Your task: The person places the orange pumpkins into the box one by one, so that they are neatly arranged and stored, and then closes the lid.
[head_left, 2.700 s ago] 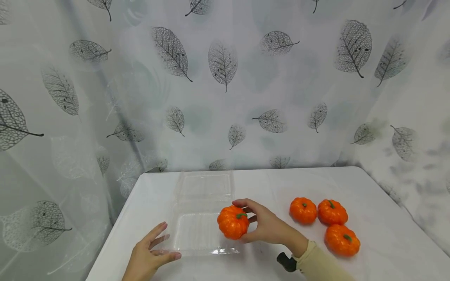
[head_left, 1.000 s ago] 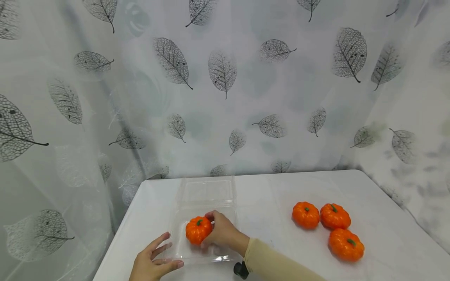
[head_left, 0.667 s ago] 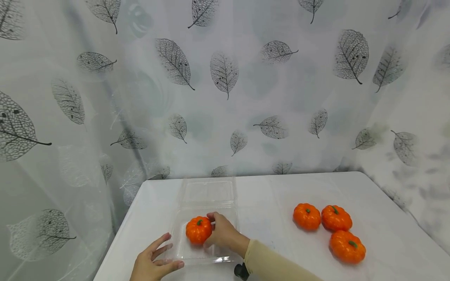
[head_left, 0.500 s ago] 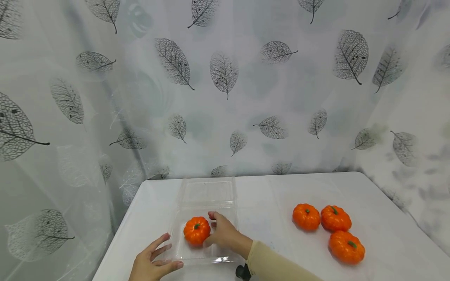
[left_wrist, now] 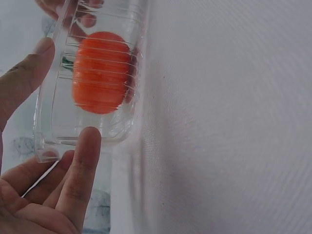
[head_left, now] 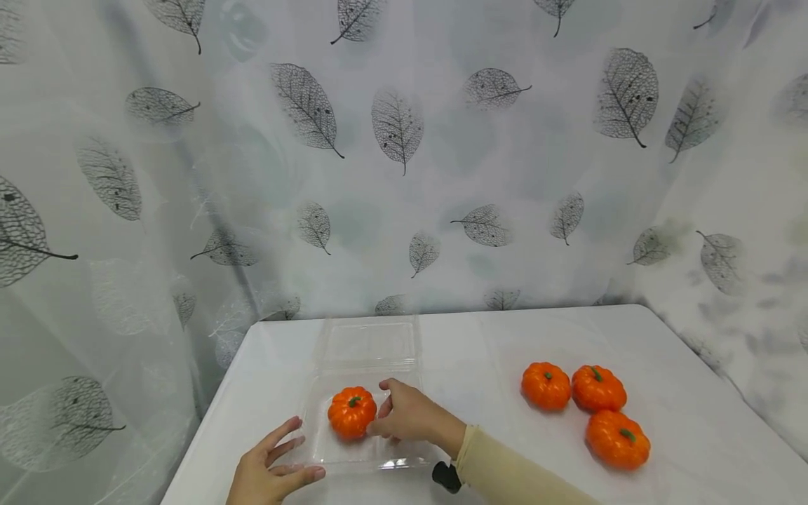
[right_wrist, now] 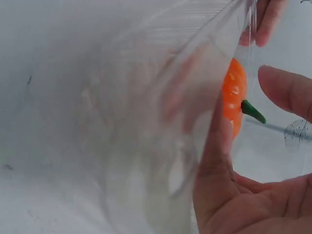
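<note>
Curtain (head_left: 442, 175): pale, sheer fabric printed with dark skeleton leaves; it hangs behind the worktop and along both its sides
Worktop (head_left: 480, 365): white, with rounded far corners; it carries the container and all four pumpkins
Clamshell container (head_left: 394, 463): clear plastic with ribbed walls; it stands left of the worktop's middle, its lid (head_left: 372, 344) laid back flat on the far side
Right sleeve (head_left: 524, 473): beige, reaching in from the lower right
Left hand (head_left: 265, 463): fingers spread and nearly straight at the container's near left corner; whether they touch the plastic I cannot tell
Right hand (head_left: 413, 417): over the container base, just right of the boxed pumpkin; fingers loosely bent, thumb and forefinger parted; contact is unclear
Loose pumpkins (head_left: 618, 440): three, orange and ribbed, clustered on the worktop well to the right of the container
Boxed pumpkin (head_left: 351, 414): orange, upright in the left half of the container base; its ribs show through the plastic wall in the left wrist view
Black piece (head_left: 447, 477): just under the right cuff; details unclear
Stem (head_left: 355, 401): green, on top of the boxed pumpkin
</note>
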The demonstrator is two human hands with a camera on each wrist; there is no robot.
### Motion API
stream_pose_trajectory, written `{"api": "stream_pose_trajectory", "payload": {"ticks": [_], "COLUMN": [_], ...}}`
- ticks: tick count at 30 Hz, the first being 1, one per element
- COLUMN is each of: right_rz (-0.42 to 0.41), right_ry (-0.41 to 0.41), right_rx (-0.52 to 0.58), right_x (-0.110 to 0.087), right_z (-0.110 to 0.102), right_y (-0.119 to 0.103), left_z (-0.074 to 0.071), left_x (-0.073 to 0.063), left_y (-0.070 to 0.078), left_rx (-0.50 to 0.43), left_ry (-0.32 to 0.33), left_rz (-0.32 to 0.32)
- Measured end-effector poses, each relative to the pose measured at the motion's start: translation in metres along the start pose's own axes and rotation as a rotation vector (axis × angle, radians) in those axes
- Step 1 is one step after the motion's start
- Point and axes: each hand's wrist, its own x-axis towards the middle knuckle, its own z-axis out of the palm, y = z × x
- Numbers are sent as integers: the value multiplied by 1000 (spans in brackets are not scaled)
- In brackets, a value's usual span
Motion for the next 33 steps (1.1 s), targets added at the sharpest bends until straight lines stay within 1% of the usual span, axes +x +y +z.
{"api": "stream_pose_trajectory", "payload": {"ticks": [3, 5, 7, 9, 13, 15, 17, 21, 23, 27, 33], "right_rz": [68, 96, 115, 123, 114, 104, 93, 83, 80, 72, 48], "right_ry": [-69, -100, -117, -120, -113, -109, -106, -103, -109, -117, -114], "right_rx": [69, 113, 155, 179, 224, 263, 310, 371, 392, 407, 398], "right_x": [0, 2, 4, 6, 10, 11, 13, 15, 15, 15, 14], "right_z": [3, 5, 8, 10, 13, 15, 17, 21, 22, 24, 23], "right_y": [1, 2, 4, 5, 9, 10, 12, 12, 11, 11, 12], "left_z": [0, 0, 1, 2, 1, 1, 1, 1, 1, 2, 2], "left_x": [-1, 0, 0, 0, 0, 0, -1, -3, -3, -4, -3], "left_y": [-1, -1, -1, 0, -1, 0, 0, 1, 1, 0, -1], "left_rx": [-10, -17, -17, -22, -18, -21, -7, 5, -7, -35, -33], "left_ry": [0, 1, -3, -1, -5, 0, -1, 12, 15, 12, 15], "left_rz": [1, 0, 1, -10, -6, -11, 0, -10, -16, -13, 1]}}
